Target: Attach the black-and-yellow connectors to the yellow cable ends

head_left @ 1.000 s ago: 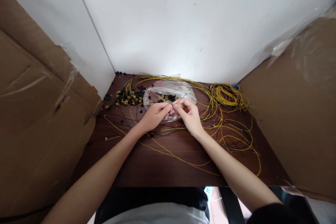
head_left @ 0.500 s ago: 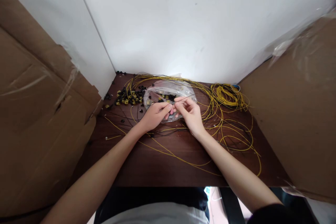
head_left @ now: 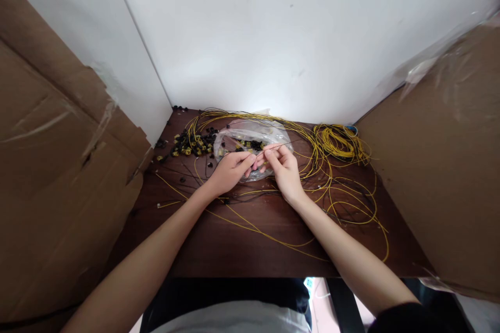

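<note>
My left hand [head_left: 231, 173] is closed, thumb against fingers, pinching a thin black wire [head_left: 287, 143]. Just to its right, my right hand [head_left: 287, 173] has thumb and index finger together on the same wire, whose free length sticks out past the fingertips to the upper right. The fingertips of both hands are close to each other, and whatever small part may sit between them is too small to make out. Under and behind the hands lies a clear plastic bag [head_left: 223, 139] with small black and yellow pieces [head_left: 250, 144] in it.
Black and yellow connector-like pieces [head_left: 191, 144] are heaped at the left back. A coil of yellow wire [head_left: 338, 143] lies at the right back, and loose yellow wires [head_left: 375, 203] cross the dark brown table [head_left: 234, 250]. Cardboard panels [head_left: 50, 156] stand at both sides, a white wall behind.
My right hand has shifted slightly right along the wire, its thumb and fingers drawing closer together. My left hand has stayed almost still.
</note>
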Tool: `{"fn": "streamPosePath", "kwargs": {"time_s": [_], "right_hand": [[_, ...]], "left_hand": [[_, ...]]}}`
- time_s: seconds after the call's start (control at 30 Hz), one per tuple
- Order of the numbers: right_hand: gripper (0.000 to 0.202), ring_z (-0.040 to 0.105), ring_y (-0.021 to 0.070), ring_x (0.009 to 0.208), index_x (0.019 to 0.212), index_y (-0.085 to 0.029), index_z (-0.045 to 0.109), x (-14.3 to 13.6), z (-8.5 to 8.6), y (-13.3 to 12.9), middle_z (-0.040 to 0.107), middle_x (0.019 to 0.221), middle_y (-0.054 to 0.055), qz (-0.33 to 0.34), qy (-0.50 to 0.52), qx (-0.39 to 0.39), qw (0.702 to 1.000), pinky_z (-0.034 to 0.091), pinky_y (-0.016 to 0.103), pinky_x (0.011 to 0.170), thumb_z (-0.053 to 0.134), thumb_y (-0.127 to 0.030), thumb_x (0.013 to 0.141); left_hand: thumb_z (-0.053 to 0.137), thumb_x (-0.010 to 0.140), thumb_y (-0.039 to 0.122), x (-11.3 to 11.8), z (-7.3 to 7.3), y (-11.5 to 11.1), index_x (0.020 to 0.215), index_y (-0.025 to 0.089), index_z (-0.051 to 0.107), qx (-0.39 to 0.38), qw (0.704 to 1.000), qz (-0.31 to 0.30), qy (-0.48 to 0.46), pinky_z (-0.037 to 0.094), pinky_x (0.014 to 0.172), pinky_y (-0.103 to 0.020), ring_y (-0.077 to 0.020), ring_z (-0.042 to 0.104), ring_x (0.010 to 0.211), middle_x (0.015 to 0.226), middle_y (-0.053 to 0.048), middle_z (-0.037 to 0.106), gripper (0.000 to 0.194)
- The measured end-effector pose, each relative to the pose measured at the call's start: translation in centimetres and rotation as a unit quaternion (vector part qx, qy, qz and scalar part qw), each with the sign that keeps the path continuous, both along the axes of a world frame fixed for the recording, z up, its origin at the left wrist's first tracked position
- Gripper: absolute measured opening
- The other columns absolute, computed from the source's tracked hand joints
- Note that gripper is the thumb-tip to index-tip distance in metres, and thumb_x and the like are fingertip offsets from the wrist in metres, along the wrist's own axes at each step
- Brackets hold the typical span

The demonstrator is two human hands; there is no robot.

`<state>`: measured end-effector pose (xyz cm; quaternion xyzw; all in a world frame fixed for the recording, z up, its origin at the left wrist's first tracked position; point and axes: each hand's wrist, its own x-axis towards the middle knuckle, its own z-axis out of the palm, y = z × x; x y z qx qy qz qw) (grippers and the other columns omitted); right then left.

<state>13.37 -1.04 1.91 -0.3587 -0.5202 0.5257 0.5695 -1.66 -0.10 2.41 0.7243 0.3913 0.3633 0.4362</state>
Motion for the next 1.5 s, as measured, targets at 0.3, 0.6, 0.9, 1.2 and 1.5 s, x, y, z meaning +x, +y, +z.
{"fn": "streamPosePath", "kwargs": {"time_s": [0.3, 0.6, 0.9, 1.2, 1.5], "right_hand": [[0.021, 0.062, 0.0131, 0.061, 0.086, -0.018, 0.061, 0.04, 0.09, -0.08, 0.063, 0.066, 0.000, -0.008, -0.045, -0.011, 0.999, 0.049, 0.025, 0.054, 0.065, -0.036, 0.075], [0.016, 0.061, 0.0137, 0.061, 0.079, -0.018, 0.062, 0.04, 0.11, -0.13, 0.063, 0.065, 0.000, -0.009, -0.068, -0.004, 0.998, 0.050, 0.026, 0.055, 0.065, -0.033, 0.075], [0.020, 0.062, 0.0116, 0.058, 0.085, -0.020, 0.049, -0.02, 0.07, -0.01, 0.062, 0.063, -0.003, -0.001, -0.007, -0.009, 1.000, 0.048, 0.023, 0.053, 0.058, -0.038, 0.081], [0.022, 0.061, 0.0117, 0.061, 0.086, -0.017, 0.061, -0.03, 0.15, -0.18, 0.062, 0.067, -0.001, -0.011, -0.061, -0.008, 0.998, 0.050, 0.024, 0.055, 0.066, -0.034, 0.074], [0.020, 0.062, 0.0133, 0.061, 0.080, -0.017, 0.063, 0.04, 0.12, -0.12, 0.063, 0.064, 0.001, -0.006, -0.069, -0.011, 0.998, 0.050, 0.026, 0.057, 0.066, -0.036, 0.075]], "left_hand": [[0.039, 0.089, 0.032, 0.02, 0.11, -0.01, 0.062, 0.013, 0.053, 0.005, 1.000, -0.002, 0.005, 0.035, 0.055, -0.021, -0.0095, 0.044, 0.052, 0.053, 0.002, 0.049, 0.035], [0.040, 0.088, 0.033, 0.04, 0.17, -0.01, 0.063, 0.013, 0.053, 0.000, 1.000, -0.005, 0.002, 0.034, 0.054, -0.021, -0.0097, 0.043, 0.052, 0.053, 0.002, 0.048, 0.035], [0.038, 0.090, 0.033, 0.00, 0.05, -0.04, 0.064, 0.014, 0.054, -0.002, 1.000, -0.006, 0.010, 0.035, 0.055, -0.022, -0.0098, 0.043, 0.052, 0.052, 0.002, 0.049, 0.036], [0.039, 0.088, 0.032, 0.01, 0.33, -0.09, 0.062, 0.013, 0.053, 0.005, 1.000, -0.006, 0.010, 0.034, 0.055, -0.022, -0.0097, 0.044, 0.053, 0.053, 0.002, 0.049, 0.035], [0.039, 0.089, 0.032, -0.04, 0.25, -0.03, 0.063, 0.013, 0.053, 0.007, 1.000, -0.006, 0.011, 0.034, 0.054, -0.021, -0.0097, 0.043, 0.053, 0.053, 0.002, 0.048, 0.035]]}}
